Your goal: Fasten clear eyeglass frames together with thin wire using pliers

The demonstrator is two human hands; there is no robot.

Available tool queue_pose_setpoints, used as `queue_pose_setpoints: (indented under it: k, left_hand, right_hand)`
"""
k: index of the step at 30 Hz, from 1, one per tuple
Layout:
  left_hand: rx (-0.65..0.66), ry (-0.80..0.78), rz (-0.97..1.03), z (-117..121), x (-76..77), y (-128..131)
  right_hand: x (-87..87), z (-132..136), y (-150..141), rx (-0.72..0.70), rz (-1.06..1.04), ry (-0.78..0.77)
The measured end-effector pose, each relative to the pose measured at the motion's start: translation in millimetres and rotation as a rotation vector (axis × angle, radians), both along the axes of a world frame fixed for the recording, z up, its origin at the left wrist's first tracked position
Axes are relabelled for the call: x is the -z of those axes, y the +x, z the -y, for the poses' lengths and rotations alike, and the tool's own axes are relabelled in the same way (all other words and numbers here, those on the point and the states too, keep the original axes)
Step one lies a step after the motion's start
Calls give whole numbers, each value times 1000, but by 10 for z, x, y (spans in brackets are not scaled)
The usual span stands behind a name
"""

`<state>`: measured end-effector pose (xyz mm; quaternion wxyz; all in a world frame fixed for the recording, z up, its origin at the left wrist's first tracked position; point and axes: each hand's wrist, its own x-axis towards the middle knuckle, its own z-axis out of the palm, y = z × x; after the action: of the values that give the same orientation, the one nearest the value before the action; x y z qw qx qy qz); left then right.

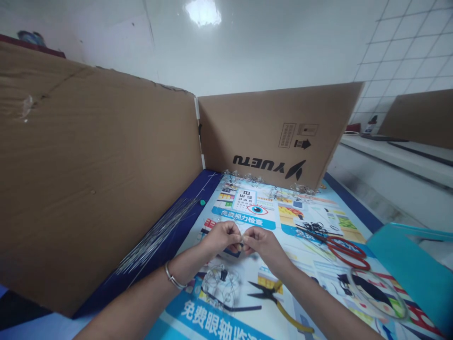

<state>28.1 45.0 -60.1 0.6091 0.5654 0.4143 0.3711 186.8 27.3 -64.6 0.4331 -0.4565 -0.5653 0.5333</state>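
Bare forearms reached in from the lower edge, with a metal bracelet at the left wrist. Yellow-handled pliers lay between them on the printed sheet covering the desk, untouched, jaws parted and pointing left. Beside these were a black strip and a loose, roundish tangle of wire and clear bits, which had no plain long axis and looked, as a judgement, partly made up. Just beyond, the left hand and right hand met nearly tip to tip, the grip of each pinched together on a small pale piece midway between them. Fingers covered so much of it that its direction and long axis could not be told, nor whether that fine join was complete. To the right, red-handled scissors pointed up and left, near black loops. To the left, straight wires ran lengthwise away from the camera, apparently unused stock, so work seemed left. Farthest, clear clusters lined the foot of a cardboard panel, perhaps portions already done.
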Motion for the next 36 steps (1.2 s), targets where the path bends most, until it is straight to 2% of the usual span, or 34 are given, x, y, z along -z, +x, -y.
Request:
queue_pose_setpoints:
  k: [9, 16, 23, 26, 30, 33, 36]
  left_hand:
    - [27, 9, -9, -19, 16, -12]
    - [102, 33, -69, -9, -107, -29]
    - [8, 198, -161, 33, -57, -2]
    - [-26, 260, -184, 48, -42, -4]
    - [-25, 268, -181, 32, -57, -16]
    - [-30, 209, -148, -16, -47, -18]
    - [-25, 138, -91, -67, -23, -20]
  right_hand:
    - [31, -4, -3, 2, 28, 14]
    - [25, -53, 22, 3, 130, 39]
    - [41, -26, -13, 4, 298, 100]
    - [-13, -10, -34, -23, 385, 129]
    - [-208, 133, 109, -81, 557, 213]
    - [-314, 418, 376, -145, 716, 262]
    - [-233, 744, 672, -317, 1187, 237]
